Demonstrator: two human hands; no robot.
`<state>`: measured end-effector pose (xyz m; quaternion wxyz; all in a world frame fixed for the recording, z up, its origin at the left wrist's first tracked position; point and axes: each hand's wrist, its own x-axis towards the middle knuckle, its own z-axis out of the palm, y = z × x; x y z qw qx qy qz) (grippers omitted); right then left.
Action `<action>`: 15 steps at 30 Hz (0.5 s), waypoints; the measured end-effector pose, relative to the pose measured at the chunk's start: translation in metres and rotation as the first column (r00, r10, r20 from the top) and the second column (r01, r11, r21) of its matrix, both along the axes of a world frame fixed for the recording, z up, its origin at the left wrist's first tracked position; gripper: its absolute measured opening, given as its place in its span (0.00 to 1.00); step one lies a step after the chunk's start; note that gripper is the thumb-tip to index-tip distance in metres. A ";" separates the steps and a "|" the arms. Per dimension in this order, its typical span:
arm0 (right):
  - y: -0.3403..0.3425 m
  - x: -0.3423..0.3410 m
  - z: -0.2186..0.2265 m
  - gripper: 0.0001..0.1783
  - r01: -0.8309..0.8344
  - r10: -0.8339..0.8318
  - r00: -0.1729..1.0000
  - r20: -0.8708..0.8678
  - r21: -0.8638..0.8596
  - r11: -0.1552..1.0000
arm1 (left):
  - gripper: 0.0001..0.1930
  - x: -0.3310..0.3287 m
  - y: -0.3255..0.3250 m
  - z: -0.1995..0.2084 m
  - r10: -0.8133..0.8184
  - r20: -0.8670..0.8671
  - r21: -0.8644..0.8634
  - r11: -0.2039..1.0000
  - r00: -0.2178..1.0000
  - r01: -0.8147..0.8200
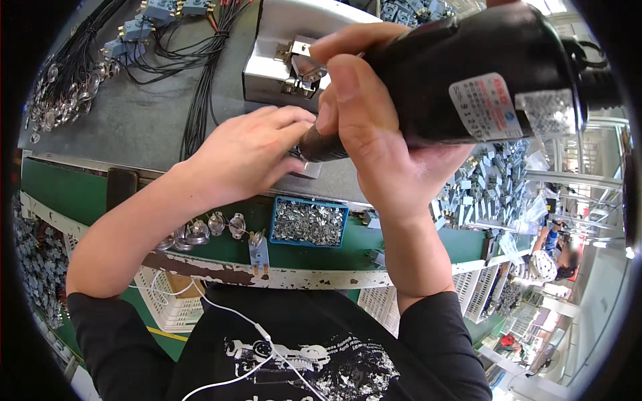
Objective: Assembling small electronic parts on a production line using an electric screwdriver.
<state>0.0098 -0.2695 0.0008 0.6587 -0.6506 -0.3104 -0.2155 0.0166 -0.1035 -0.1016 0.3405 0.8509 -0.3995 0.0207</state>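
Note:
My right hand [374,127] is wrapped round a black power screwdriver [421,73], tilted so that its nose points down and left. The screwdriver's nose ends beside the fingertips of my left hand [244,147]. That hand's fingers are bent together at a small metal part on the bench; what they pinch is hidden by the fingers and the tool. Just beyond both hands, a metal fixture [304,70] is mounted on a white block [287,23] with dark edges.
A blue tray [274,224] of small metal clips lies at the near edge. Left of it are round metal parts [197,232] and a grey-blue terminal block [259,252]. Black wires [200,100] spread at the left. Grey-blue parts [491,187] are heaped at right.

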 end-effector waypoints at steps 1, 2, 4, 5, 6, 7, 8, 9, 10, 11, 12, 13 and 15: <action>0.002 -0.005 0.006 0.07 0.024 -0.024 0.999 -0.042 -0.002 1.000 | 0.21 0.000 0.000 0.000 -0.024 -0.010 -0.005 1.000 1.000 0.023; 0.003 -0.007 0.009 0.06 0.051 -0.050 0.995 -0.082 -0.001 0.999 | 0.21 0.002 0.000 0.005 -0.025 -0.005 -0.001 1.000 1.000 0.025; -0.012 0.010 -0.002 0.05 -0.010 0.011 0.998 -0.067 0.013 1.000 | 0.20 0.005 0.002 0.019 -0.093 -0.020 0.182 0.979 0.995 0.095; -0.012 0.006 0.007 0.10 0.034 -0.026 0.992 -0.125 0.058 0.998 | 0.19 0.007 0.008 0.022 -0.129 0.058 0.166 0.979 0.990 0.118; -0.018 -0.002 0.019 0.14 0.091 -0.071 0.978 -0.194 0.094 0.991 | 0.19 0.005 0.011 0.031 -0.137 0.055 0.167 0.978 0.989 0.126; -0.034 -0.006 0.033 0.19 0.190 -0.199 0.975 -0.096 -0.092 0.977 | 0.19 0.003 0.015 0.041 -0.150 -0.009 0.169 0.974 0.989 0.150; -0.056 0.005 0.034 0.20 -0.015 0.035 0.994 -0.107 0.187 0.982 | 0.18 -0.002 0.015 0.049 -0.175 -0.071 0.168 0.968 0.982 0.185; -0.064 0.007 0.038 0.19 0.061 -0.042 0.992 -0.115 0.162 0.985 | 0.18 -0.003 0.017 0.045 -0.149 -0.055 0.126 0.980 0.987 0.155; -0.068 0.008 0.045 0.18 0.138 -0.121 0.985 -0.121 0.136 0.981 | 0.18 -0.003 0.017 0.045 -0.165 -0.060 0.125 0.977 0.984 0.171; -0.061 0.011 0.047 0.22 0.270 -0.248 0.957 -0.149 0.145 0.952 | 0.18 -0.003 0.017 0.047 -0.145 -0.059 0.147 0.977 0.988 0.152; -0.075 0.020 0.035 0.32 0.259 -0.248 0.961 -0.120 0.092 0.961 | 0.18 -0.001 0.018 0.050 -0.121 -0.048 0.172 0.977 0.992 0.127; -0.087 0.026 0.029 0.36 0.412 -0.416 0.909 -0.027 -0.097 0.906 | 0.19 -0.001 0.020 0.051 -0.109 -0.075 0.184 0.975 0.991 0.121; -0.094 0.028 0.019 0.44 0.564 -0.521 0.823 0.227 -0.207 0.800 | 0.20 -0.001 0.029 0.045 -0.094 0.040 0.094 0.991 0.995 0.090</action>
